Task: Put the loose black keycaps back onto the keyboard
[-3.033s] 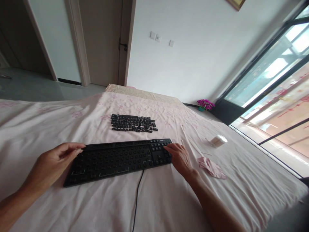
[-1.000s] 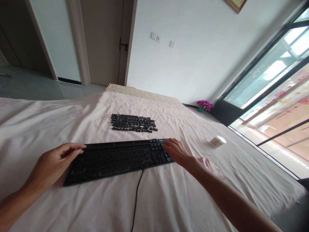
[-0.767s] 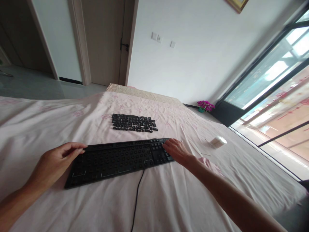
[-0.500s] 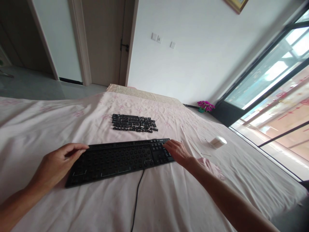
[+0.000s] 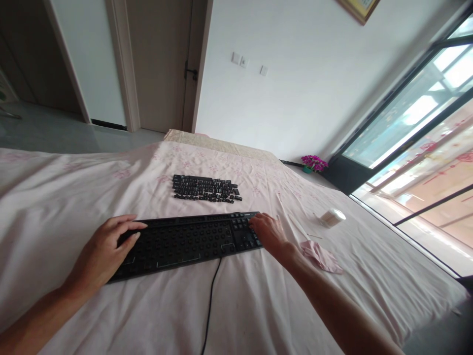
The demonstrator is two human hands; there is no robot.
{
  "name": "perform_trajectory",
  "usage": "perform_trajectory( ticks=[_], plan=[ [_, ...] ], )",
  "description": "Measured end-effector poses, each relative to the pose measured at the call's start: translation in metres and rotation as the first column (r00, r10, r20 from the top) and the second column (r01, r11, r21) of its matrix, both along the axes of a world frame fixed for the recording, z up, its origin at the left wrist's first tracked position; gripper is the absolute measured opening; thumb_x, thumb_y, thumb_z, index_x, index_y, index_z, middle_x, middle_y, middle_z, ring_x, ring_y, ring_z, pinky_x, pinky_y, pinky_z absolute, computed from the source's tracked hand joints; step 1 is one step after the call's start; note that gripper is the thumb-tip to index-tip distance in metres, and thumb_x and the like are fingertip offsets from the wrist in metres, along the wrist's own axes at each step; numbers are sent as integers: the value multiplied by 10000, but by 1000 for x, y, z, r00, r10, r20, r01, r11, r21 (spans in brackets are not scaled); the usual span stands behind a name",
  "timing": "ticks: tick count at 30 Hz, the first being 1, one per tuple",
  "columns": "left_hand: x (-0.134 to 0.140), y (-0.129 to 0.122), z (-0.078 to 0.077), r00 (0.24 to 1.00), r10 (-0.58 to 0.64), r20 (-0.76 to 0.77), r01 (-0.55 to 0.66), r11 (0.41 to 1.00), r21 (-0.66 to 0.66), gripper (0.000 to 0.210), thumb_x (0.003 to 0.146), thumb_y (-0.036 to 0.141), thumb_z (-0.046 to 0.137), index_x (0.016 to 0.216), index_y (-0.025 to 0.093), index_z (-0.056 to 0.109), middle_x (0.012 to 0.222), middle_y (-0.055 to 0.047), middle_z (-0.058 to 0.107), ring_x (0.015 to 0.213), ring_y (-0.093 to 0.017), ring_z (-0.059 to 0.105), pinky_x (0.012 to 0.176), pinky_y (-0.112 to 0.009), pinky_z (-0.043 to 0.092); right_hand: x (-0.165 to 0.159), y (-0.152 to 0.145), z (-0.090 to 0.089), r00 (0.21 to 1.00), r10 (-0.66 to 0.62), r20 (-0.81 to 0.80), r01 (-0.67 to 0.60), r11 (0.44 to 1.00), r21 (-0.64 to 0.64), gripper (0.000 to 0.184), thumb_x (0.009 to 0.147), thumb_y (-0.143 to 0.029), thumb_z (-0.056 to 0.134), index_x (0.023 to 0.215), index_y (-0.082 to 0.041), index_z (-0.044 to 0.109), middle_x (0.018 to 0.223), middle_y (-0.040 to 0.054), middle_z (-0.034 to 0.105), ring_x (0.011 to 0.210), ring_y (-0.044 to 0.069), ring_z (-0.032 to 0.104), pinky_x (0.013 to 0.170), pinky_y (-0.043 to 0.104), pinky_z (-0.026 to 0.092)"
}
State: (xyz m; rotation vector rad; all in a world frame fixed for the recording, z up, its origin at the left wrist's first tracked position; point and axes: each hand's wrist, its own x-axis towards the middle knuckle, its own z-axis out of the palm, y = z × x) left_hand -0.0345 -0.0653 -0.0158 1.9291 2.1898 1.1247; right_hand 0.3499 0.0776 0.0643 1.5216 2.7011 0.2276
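A black keyboard (image 5: 185,242) lies on the pink bed sheet, with most keycaps off its main block and many keys still on the number pad at right. My left hand (image 5: 105,248) is over its left end, thumb and fingers apart, fingertips near the top edge. At the other end, my right hand (image 5: 271,232) grips the right edge, fingers bent over the number pad; its thumb is hidden. Beyond the keyboard, loose black keycaps (image 5: 205,189) lie together in rough rows. A black cable (image 5: 212,296) runs from the keyboard's near side toward me.
To the right on the sheet (image 5: 373,276) are a clear tub of cotton swabs (image 5: 332,217), a loose swab (image 5: 315,236) and a crumpled pink cloth (image 5: 321,257). Past the bed stand a door (image 5: 158,64), a white wall and purple flowers (image 5: 314,162) in a pot.
My left hand has moved right, farther over the keyboard's left end, and its thumb and fingers have spread. My right hand stays at the right end.
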Motion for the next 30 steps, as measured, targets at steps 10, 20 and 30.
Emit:
perform_trajectory(
  ticks=[10,20,30],
  plan=[
    [-4,2,-6,1000,-21,-16,22,999,38,271,820,367,469,973,252,660,1151,-54,595,1097,-235,547,1024,-409,392,-20,-4,4,940,-326,-98,322,945,-62,238,769,-198,529,897,-270,716,954,34,695,891,202,614,689,267,360],
    [-3,2,-5,1000,-8,-5,9,999,41,271,822,364,464,974,244,654,1189,-67,561,1120,-243,529,1030,-424,382,-15,10,9,897,-408,-172,379,908,-179,256,671,-209,582,897,-247,695,892,18,699,854,188,612,662,255,340],
    [-2,2,-2,1000,-2,5,2,1000,23,282,828,384,455,962,251,665,1175,-64,575,1117,-242,536,1029,-410,385,-1,23,-4,880,-373,-293,310,920,-240,201,649,-268,628,832,-213,689,771,9,687,766,174,616,642,244,375]
  ],
)
